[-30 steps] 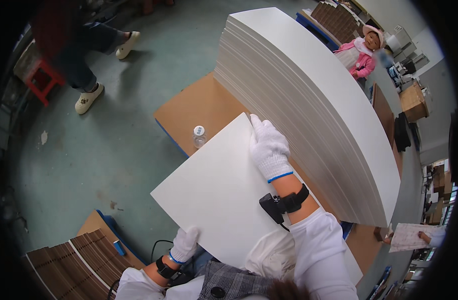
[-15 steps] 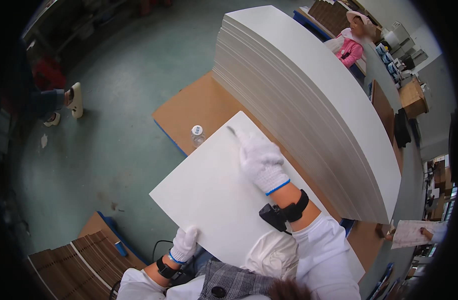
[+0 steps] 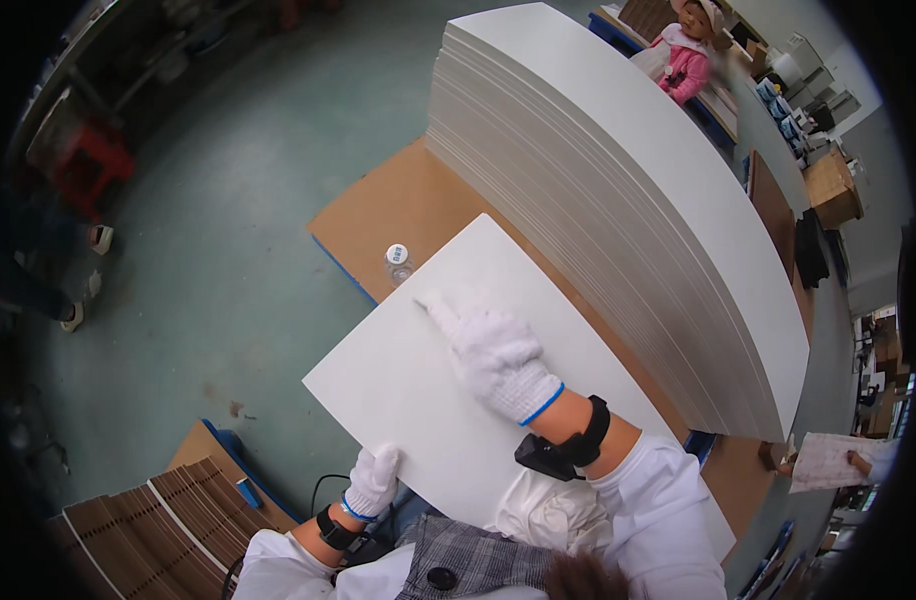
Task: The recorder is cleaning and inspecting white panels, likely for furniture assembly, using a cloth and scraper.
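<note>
Large white sheet (image 3: 448, 390) lying flat across the brown table (image 3: 418, 205), one corner pointing away toward the bottle, near edge over the lap. Right hand (image 3: 493, 355), in a white knit glove with a blue cuff band, resting palm-down on the middle of the sheet, fingers stretched forward and loosely together, pressing on it rather than pinching. Black strap with a small device (image 3: 563, 448) on that wrist. Left hand (image 3: 374, 480), gloved the same way, at the sheet's near-left edge, fingers curled onto that edge; whether the thumb is beneath, cannot tell. Second black band on the left wrist.

Just beyond the sheet's far corner, small clear bottle (image 3: 397, 262) with a white cap, upright on the table, close to the sheet, contact not clear. Right of the sheet, tall stack (image 3: 618, 190) of the same white sheets, edges layered, running away along the table. Blue trim showing at the table's left edge.

Lower left, corrugated cardboard pieces (image 3: 153, 525) bundled on the green floor (image 3: 208, 230). Far top right, person in a pink top (image 3: 690, 68) beside boxes. Left rim, red stool (image 3: 83, 165) and someone's shoes (image 3: 83, 275). Far right, another hand holding a paper (image 3: 826, 462).
</note>
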Demonstrator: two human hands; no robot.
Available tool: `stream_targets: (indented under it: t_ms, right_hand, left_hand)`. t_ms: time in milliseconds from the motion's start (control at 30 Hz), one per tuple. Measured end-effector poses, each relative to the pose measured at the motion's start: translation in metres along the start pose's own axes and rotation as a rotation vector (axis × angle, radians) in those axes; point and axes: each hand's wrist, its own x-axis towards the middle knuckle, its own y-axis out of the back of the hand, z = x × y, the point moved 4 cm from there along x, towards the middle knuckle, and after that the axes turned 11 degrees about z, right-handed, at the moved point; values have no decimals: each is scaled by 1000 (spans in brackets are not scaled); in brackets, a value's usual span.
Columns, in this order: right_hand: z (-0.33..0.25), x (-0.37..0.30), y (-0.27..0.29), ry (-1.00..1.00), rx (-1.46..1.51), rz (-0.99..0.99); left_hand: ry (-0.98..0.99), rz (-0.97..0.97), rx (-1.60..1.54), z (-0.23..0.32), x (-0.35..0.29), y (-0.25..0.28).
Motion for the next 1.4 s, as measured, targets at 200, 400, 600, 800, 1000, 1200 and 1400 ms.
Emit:
stream_targets:
  t_ms: [200, 400, 600, 800, 1000, 1200, 1400]
  right_hand:
    - [20, 22, 5, -358, 18, -287]
    - [-39, -4, -4, 112, 146, -36]
    - [-30, -6, 2, -49, 13, -122]
    - [-16, 5, 9, -198, 137, -208]
    - [-37, -14, 8, 111, 74, -78]
    - [80, -49, 82, -911, 694, 93]
    - [187, -243, 131, -1362, 915, 625]
  left_hand:
    - [-47, 1, 109, -38, -15, 1]
    - [235, 49, -266, -24, -10, -3]
    - [248, 103, -296, -17, -6, -5]
    - [46, 62, 40, -1, -4, 1]
    - [221, 77, -197, -1, -2, -2]
    - [-40, 191, 196, 11, -6, 14]
    - [706, -277, 502, 83, 13, 30]
